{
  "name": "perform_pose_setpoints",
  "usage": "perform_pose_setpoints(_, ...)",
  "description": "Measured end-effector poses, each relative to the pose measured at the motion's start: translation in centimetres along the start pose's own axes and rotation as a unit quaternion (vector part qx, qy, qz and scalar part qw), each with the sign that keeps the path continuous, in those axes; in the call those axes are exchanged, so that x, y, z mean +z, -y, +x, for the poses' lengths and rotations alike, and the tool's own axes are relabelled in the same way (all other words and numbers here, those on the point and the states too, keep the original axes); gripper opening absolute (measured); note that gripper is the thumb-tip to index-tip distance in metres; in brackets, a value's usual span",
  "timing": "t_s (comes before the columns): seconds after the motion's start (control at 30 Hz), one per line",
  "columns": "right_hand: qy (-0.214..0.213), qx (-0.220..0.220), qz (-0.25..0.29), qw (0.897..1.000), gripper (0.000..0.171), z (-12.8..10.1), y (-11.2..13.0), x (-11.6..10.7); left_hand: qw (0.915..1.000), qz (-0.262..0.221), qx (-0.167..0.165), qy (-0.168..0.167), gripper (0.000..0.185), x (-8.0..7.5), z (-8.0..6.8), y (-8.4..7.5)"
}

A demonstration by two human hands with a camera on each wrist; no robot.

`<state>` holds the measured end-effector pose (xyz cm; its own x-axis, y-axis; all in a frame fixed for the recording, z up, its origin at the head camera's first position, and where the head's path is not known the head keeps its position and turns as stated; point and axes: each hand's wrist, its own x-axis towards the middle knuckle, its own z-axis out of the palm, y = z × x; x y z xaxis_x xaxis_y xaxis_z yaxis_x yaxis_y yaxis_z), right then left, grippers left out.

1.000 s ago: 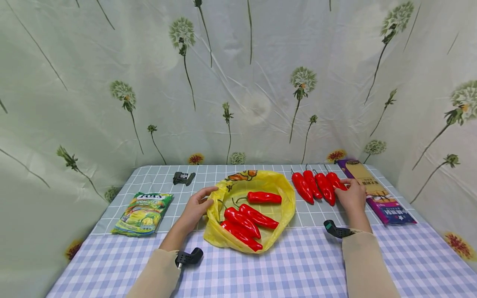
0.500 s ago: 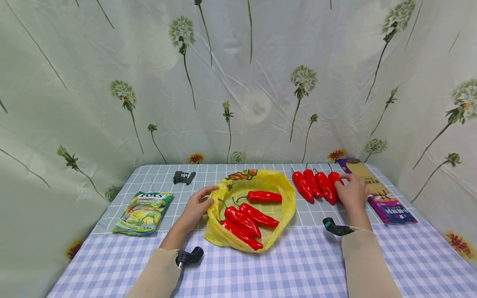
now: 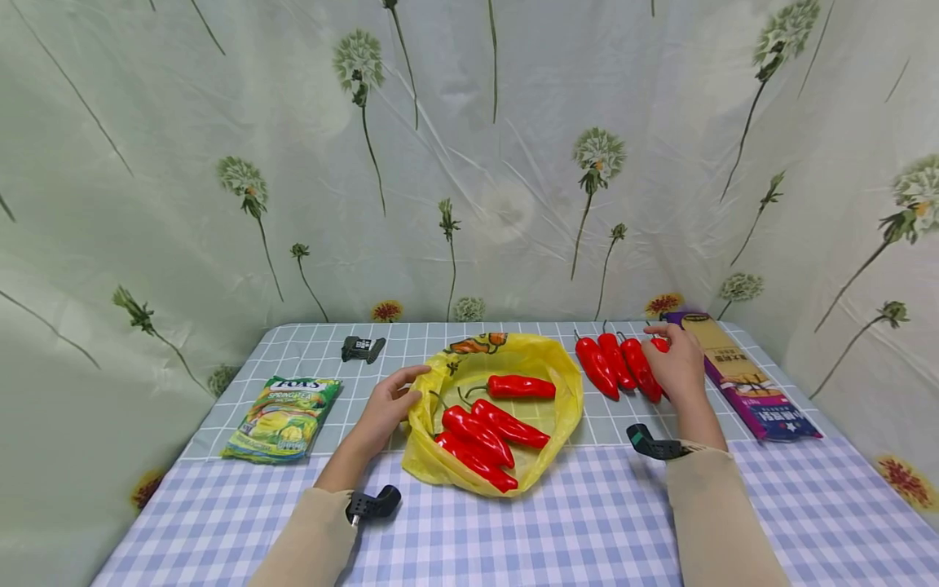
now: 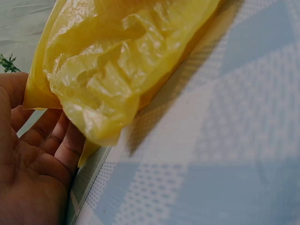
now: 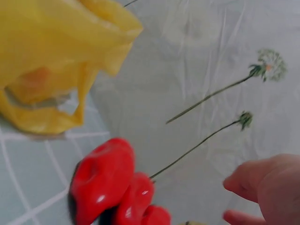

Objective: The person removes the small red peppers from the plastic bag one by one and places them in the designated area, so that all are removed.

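A yellow plastic bag (image 3: 561, 387) lies with its mouth spread wide, and several glossy red peppers (image 3: 506, 425) rest inside it. At the bag's left rim, my left hand (image 3: 385, 408) pinches the plastic; the left wrist view shows the film (image 4: 108, 70) between thumb and fingers. More red peppers (image 3: 596, 368) lie in a row to the right of the bag. Over the rightmost pepper (image 3: 660, 344) is my right hand (image 3: 678, 367), which partly hides it. In the right wrist view the right fingers (image 5: 248, 178) stand apart, with nothing visible between them.
To the left lies a green candy packet (image 3: 282, 420). A small black object (image 3: 363, 350) sits at the back. A purple and tan package (image 3: 741, 375) lies beyond my right hand. A flower-print curtain (image 3: 506, 204) hangs behind the table.
The rightmost pepper has turned to lie more in line with the others. My right hand has shifted left and up, over that pepper. The left hand and bag look unmoved.
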<state>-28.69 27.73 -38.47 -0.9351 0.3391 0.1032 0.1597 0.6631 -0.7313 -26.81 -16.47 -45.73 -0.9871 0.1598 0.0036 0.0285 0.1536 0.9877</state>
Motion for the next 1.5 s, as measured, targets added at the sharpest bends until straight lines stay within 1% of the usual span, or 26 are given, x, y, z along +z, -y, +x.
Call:
perform_pose_setpoints(0.13, 0.021, -0.039, -0.003, 0.999, 0.045, -0.3, 1.1, -0.5, 1.0000, 0.002, 0.002, -0.001, 0.044, 0.0, 0.0, 0.0)
perform_pose_setpoints(0.27, 0.039, -0.081, -0.015, 0.996, 0.044, -0.9, 2.3, -0.8, 1.0000, 0.005, 0.005, -0.001, 0.044, -0.1, -0.1, 0.2)
perform_pose_setpoints(0.43, 0.058, -0.131, -0.036, 0.989, 0.041, -1.8, 3.7, -0.7, 1.0000, -0.005, 0.001, -0.004, 0.044, -0.2, -0.2, 0.2)
perform_pose_setpoints(0.63, 0.080, -0.177, -0.054, 0.979, 0.042, -2.7, 5.4, 0.1, 1.0000, -0.004, 0.002, -0.002, 0.044, -0.2, -0.3, 0.2)
perform_pose_setpoints(0.73, 0.080, -0.195, -0.048, 0.976, 0.040, -3.0, 6.0, 0.8, 1.0000, -0.003, -0.001, -0.003, 0.044, -0.1, -0.3, 0.1)
perform_pose_setpoints(0.83, 0.069, -0.218, -0.033, 0.973, 0.035, -3.2, 6.3, 1.5, 1.0000, 0.001, -0.002, -0.003, 0.044, -0.1, -0.2, 0.0)
perform_pose_setpoints(1.0, 0.066, -0.259, -0.019, 0.963, 0.028, -3.6, 6.8, 2.4, 1.0000, 0.003, -0.002, 0.000, 0.044, -0.1, -0.1, 0.1)
perform_pose_setpoints(1.23, 0.106, -0.272, 0.018, 0.956, 0.028, -4.3, 7.4, 3.6, 0.9999, 0.006, 0.006, 0.009, 0.044, -0.1, 0.0, 0.1)
perform_pose_setpoints(1.37, 0.125, -0.285, 0.028, 0.950, 0.027, -4.7, 7.6, 4.3, 0.9999, 0.007, 0.005, 0.008, 0.044, -0.1, -0.1, 0.1)
perform_pose_setpoints(1.5, 0.155, -0.295, 0.033, 0.942, 0.027, -4.8, 7.7, 5.0, 0.9999, 0.007, 0.006, 0.008, 0.044, -0.1, -0.1, 0.1)
